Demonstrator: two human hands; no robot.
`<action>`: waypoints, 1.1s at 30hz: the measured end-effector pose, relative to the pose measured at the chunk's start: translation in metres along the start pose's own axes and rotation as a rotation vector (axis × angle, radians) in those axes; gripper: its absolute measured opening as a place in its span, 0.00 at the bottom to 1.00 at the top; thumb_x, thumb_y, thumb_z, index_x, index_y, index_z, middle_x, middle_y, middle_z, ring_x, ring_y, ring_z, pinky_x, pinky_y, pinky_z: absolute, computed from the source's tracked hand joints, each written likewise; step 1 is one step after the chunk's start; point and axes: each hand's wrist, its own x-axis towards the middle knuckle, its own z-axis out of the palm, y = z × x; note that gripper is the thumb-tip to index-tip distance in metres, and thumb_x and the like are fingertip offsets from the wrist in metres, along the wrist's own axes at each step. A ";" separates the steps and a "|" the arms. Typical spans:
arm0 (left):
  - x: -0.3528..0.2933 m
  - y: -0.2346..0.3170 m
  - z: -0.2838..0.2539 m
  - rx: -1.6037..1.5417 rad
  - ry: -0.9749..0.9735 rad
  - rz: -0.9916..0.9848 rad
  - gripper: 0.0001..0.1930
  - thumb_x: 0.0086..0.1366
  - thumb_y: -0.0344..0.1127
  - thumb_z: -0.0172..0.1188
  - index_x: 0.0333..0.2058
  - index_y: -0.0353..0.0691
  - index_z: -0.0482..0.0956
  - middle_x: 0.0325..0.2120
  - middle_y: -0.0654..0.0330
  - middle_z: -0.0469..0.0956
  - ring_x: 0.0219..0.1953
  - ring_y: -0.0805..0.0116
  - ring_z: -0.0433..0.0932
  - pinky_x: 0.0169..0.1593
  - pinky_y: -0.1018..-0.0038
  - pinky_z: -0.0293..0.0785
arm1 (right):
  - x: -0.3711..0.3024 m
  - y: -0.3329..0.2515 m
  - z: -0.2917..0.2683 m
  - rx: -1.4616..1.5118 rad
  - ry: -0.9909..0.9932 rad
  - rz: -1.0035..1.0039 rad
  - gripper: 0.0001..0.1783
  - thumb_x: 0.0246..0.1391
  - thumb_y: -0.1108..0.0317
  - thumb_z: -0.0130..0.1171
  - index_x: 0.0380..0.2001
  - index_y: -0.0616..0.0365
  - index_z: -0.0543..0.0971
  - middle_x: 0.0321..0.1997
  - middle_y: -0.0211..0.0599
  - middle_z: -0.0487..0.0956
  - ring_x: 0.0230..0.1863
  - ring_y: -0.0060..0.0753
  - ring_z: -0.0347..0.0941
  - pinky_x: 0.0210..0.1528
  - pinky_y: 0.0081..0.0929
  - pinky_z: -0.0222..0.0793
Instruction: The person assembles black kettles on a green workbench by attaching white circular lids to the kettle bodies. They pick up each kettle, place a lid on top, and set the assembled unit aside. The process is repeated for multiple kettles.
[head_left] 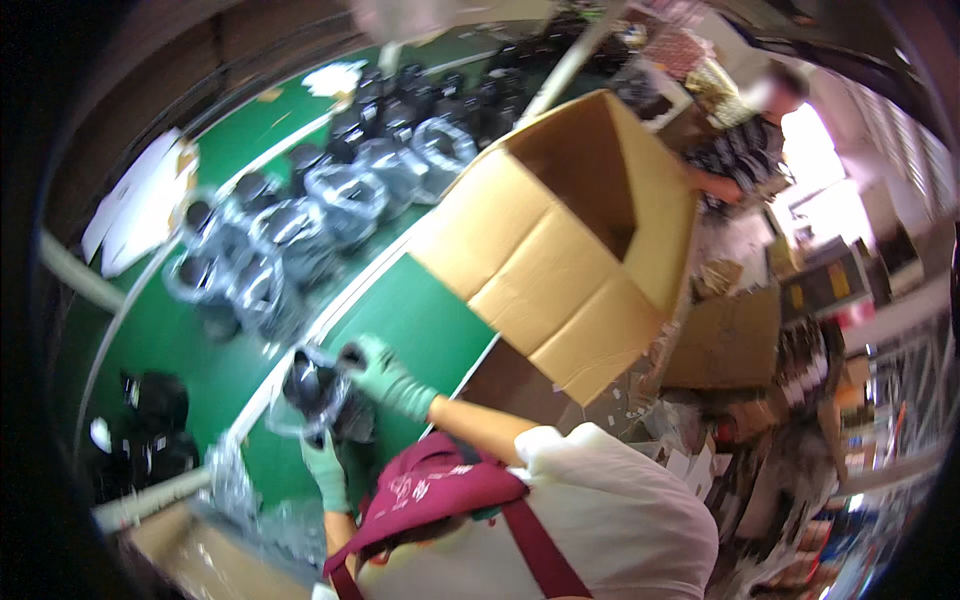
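A glossy black rounded part in a clear plastic bag [318, 388] is between my two hands over the green work surface. My right hand [380, 378], in a mint-green glove with dark patches, grips the bag's upper right side. From below, my left hand [325, 472], gloved the same way, holds the bag's lower edge; the bag partly hides its fingertips. What exactly the black part is, I cannot make out. Ahead of my hands stand several similar black parts in clear bags [290, 225], grouped on the green table [420, 300].
A large open cardboard box [510, 245] stands right of my hands. Unbagged black parts [160, 440] sit at the left, others at the far end. Loose plastic bags [235, 480] lie near my left arm, white sheets [150, 205] at far left. Another person [745, 150] is beyond the box.
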 end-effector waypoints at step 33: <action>0.245 0.080 -0.289 1.443 0.649 -0.123 0.26 0.49 0.52 0.72 0.46 0.52 0.81 0.51 0.58 0.74 0.55 0.52 0.68 0.54 0.49 0.64 | -0.033 0.026 0.032 0.345 -0.487 0.536 0.14 0.62 0.67 0.61 0.49 0.60 0.77 0.38 0.29 0.78 0.31 0.17 0.71 0.32 0.16 0.69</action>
